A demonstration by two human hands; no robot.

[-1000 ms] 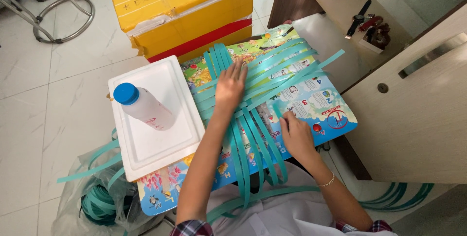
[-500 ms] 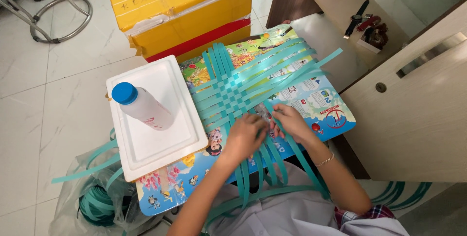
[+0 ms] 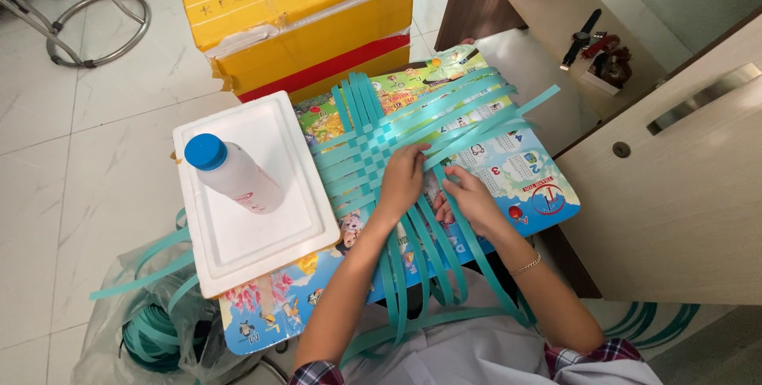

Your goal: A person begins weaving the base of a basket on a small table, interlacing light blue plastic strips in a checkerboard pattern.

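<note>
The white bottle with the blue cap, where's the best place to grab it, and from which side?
Probably around the middle of the white bottle, from above: it lies tilted on the white foam lid, its round body exposed there and the blue cap end narrower.

the woven strips (image 3: 373, 155) lie on the small table (image 3: 540, 194), both hands resting on them. left of the strips sits a foam tray (image 3: 238, 234) with a bottle (image 3: 234, 175) on it. behind stands a box (image 3: 302, 20).

Colourful printed table (image 3: 548, 194) carries teal woven strips (image 3: 373, 155) and white foam lid (image 3: 246, 234).
</note>
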